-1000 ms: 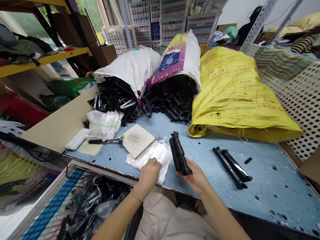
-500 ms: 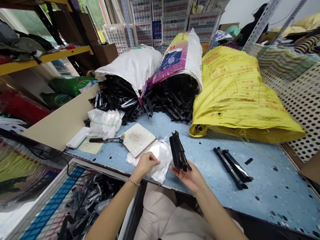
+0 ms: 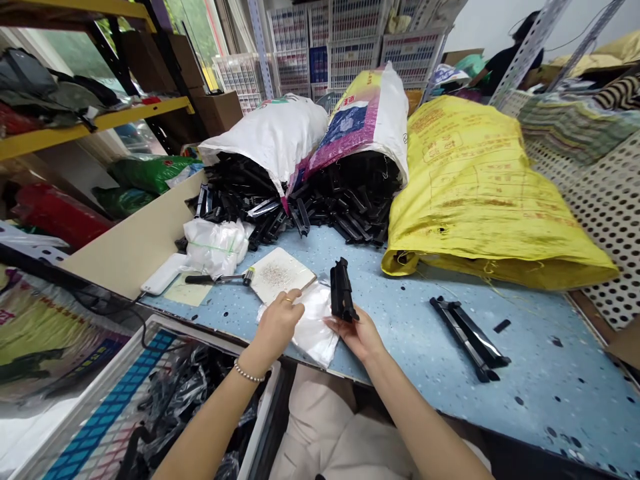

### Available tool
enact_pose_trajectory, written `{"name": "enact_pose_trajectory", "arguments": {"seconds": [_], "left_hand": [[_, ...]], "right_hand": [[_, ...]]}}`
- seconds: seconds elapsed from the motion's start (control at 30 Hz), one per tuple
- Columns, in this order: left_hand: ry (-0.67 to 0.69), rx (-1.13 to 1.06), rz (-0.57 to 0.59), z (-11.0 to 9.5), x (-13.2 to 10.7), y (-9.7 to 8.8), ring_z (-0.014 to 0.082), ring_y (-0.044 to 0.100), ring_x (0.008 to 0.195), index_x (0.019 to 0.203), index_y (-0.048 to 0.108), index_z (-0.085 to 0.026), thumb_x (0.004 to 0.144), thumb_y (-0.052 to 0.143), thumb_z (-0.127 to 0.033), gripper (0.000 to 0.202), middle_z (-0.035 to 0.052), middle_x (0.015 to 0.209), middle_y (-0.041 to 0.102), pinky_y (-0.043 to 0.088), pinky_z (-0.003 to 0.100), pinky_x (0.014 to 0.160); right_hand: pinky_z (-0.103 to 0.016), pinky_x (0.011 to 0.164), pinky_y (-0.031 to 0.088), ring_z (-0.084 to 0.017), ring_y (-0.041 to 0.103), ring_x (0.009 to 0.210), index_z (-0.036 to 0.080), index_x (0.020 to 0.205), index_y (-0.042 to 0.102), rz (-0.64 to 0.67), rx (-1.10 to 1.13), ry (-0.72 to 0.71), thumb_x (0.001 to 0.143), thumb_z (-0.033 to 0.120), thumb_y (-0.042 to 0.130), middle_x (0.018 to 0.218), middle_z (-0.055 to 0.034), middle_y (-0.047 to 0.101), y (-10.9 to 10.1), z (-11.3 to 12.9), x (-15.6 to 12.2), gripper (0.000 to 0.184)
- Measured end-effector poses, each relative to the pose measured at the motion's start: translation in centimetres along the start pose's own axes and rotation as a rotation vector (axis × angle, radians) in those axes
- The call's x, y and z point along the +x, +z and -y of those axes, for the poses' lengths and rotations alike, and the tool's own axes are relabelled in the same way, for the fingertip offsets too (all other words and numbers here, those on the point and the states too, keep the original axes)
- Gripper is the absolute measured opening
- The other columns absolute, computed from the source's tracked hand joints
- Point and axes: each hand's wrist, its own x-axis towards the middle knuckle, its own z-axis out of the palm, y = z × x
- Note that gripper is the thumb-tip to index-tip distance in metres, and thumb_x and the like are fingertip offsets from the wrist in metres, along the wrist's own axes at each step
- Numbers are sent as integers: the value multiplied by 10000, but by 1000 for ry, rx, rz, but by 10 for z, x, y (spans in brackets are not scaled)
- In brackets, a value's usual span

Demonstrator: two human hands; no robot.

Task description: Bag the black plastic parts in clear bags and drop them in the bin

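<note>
My right hand grips the lower end of some long black plastic parts, held upright above the table. My left hand is closed, fingers curled together at the near edge of a white square tile with tiny grains scattered on it. Its fingertips are partly hidden, and what they hold, if anything, I cannot make out. Between my hands lies a stack of thin clear plastic bags, beside the tile. On the right, two similar long black parts lie side by side near a small black strip.
Black parts spill from two white sacks at the back. A yellow sack stands right. Left lie a bundle of bags, a black-handled tool and a white device. A crate sits below left.
My left hand has moved slightly up and left towards the tile, its back now turned more to view. My right hand has shifted left with the black parts, which are turned more upright.
</note>
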Motion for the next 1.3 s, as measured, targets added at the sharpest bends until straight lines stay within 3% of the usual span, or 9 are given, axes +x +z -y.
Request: {"name": "enact_pose_trajectory", "arguments": {"seconds": [0.1, 0.3, 0.4, 0.5, 0.63, 0.83, 1.07, 1.23, 1.3], "left_hand": [[12, 103, 27, 0, -3, 1, 233, 541, 962, 731, 597, -178, 735, 440, 28, 259, 112, 1067, 600, 465, 353, 810], [23, -181, 118, 2, -1, 12, 128, 583, 724, 1140, 575, -168, 708, 427, 5, 488, 85, 1148, 554, 530, 311, 751], [101, -242, 144, -7, -12, 10, 166, 604, 934, 1276, 503, -195, 741, 403, 1, 578, 105, 1271, 503, 518, 343, 876], [210, -188, 169, -19, -29, 10, 212, 441, 1272, 1403, 364, -231, 770, 363, 12, 679, 102, 1408, 396, 408, 377, 1056], [212, -123, 107, -31, -44, 14, 231, 318, 1371, 1481, 161, -251, 803, 336, 8, 747, 109, 1503, 262, 361, 418, 1099], [351, -224, 266, -57, -58, 12, 217, 375, 1344, 1475, 198, -266, 779, 341, 31, 770, 93, 1488, 329, 384, 401, 1096], [364, -202, 380, -81, -70, 17, 202, 434, 1301, 1425, 332, -245, 689, 364, 41, 790, 73, 1454, 401, 412, 361, 1066], [157, -202, 334, -79, -91, -39, 187, 606, 1029, 1043, 631, -274, 659, 419, -39, 498, 29, 1101, 652, 487, 275, 910], [-29, -173, 359, -55, -110, -72, 190, 630, 921, 897, 654, -298, 621, 437, -76, 416, -10, 967, 684, 497, 256, 830]], "right_hand": [[-346, 755, 583, -129, 643, 617, 154, 833, 665, 8, 31, 50, 744, 154, 690, 724, -12, 700, -9, 8, -18, 92], [-134, 597, 552, -95, 674, 726, 47, 1169, 550, 243, 260, 738, 863, 260, 597, 903, -103, 704, -49, 2, -84, 376], [-86, 620, 538, -62, 654, 699, 32, 1161, 535, 267, 364, 822, 854, 233, 612, 855, -75, 695, -53, -11, -90, 376], [-29, 598, 510, -30, 617, 678, 66, 1152, 535, 280, 434, 755, 811, 192, 654, 825, -24, 673, -47, -14, -83, 382], [-43, 545, 512, -32, 591, 653, 150, 1102, 587, 288, 364, 559, 748, 215, 709, 828, 7, 650, -36, -9, -80, 379], [-164, 492, 478, -97, 583, 600, 163, 843, 678, 128, -287, 200, 695, 314, 750, 718, -5, 660, -23, -3, -80, 223], [-318, 779, 466, -219, 582, 842, 196, 821, 704, 33, -927, -290, 713, 182, 618, 765, -9, 684, -12, 3, -87, 138], [-352, 836, 478, -224, 617, 936, 229, 1121, 657, 432, -909, -74, 771, 272, 634, 1047, -59, 680, 1, 24, -114, 353], [-379, 873, 469, -236, 611, 981, 250, 1117, 662, 304, -1085, -190, 796, 335, 623, 1133, -76, 651, -14, 56, -115, 334]]}}
